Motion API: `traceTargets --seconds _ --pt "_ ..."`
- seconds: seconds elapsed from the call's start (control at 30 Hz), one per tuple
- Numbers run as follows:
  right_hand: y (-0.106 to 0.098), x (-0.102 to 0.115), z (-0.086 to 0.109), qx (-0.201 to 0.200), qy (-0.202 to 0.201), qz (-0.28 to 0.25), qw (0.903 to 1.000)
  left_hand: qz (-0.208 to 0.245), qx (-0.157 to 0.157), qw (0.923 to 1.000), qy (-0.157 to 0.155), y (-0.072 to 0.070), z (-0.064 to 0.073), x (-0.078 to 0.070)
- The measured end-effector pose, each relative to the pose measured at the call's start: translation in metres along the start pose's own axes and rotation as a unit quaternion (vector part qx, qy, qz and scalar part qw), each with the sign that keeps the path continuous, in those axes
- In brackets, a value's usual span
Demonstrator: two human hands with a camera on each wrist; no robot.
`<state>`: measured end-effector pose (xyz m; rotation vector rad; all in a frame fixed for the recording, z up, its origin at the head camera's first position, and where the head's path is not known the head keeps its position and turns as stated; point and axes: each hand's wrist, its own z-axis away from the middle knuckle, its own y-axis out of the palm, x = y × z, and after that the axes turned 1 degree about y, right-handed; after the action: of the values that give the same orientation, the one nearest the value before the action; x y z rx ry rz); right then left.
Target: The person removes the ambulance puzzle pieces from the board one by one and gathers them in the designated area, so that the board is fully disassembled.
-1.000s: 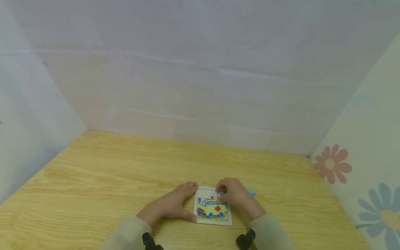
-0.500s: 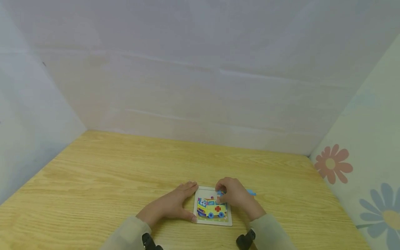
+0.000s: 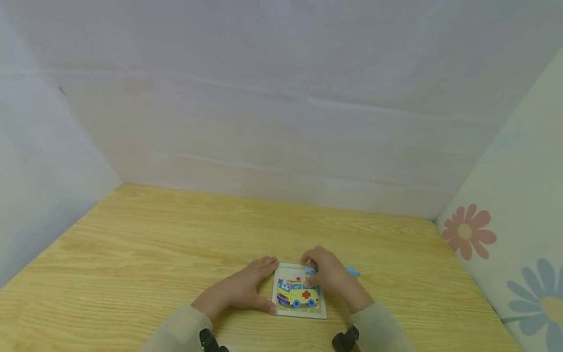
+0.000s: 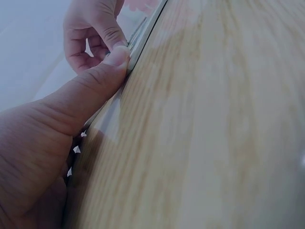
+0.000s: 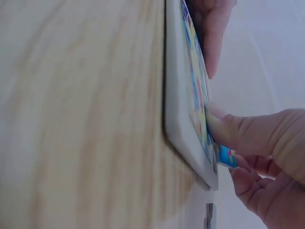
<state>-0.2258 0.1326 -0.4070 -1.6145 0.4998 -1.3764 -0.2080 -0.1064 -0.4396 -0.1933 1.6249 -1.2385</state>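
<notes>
My R hand [image 3: 329, 274] has a small blue pc [image 5: 227, 156] pinched btwn thumb & curled fingers, next to no gap, at the tray's far R corner. L hand [image 3: 246, 286] is nearly flat, fingers spread, bracing the tray [image 3: 303, 315] along its L edge, thumb on the near L corner; it grips nothing. Key bit: the tray's bare patch [image 3: 287, 270] lies just L of my pinch, beyond the van pic [image 3: 296, 295]. R hand's nearer the pc, obv. Pc looks tilted to the tray; its long axis I can't tell, fingers hide most. Another blue pc [image 3: 353, 271] lies R, past my R hand.
</notes>
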Motion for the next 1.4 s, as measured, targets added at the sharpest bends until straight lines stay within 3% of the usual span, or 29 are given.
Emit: traceTargets --seconds 0.2,0.5,1.03,1.4 --pt "0.0007 -0.0052 0.0015 -0.007 -0.012 0.019 0.9997 -0.001 -0.004 1.0 0.002 0.0013 -0.0003 0.0" --pt "-0.001 -0.005 0.0047 0.014 0.01 -0.013 0.9998 0.016 -0.003 0.9998 0.011 -0.0006 -0.0005 -0.0009" --pt "0.0001 -0.0044 0.0063 0.02 0.018 -0.019 0.9995 0.009 -0.002 0.9999 0.01 -0.0016 0.0006 -0.002" --pt "0.0055 -0.0102 0.0079 -0.014 0.042 -0.056 0.9974 0.01 0.001 0.9999 0.009 -0.0023 -0.0014 -0.0016"
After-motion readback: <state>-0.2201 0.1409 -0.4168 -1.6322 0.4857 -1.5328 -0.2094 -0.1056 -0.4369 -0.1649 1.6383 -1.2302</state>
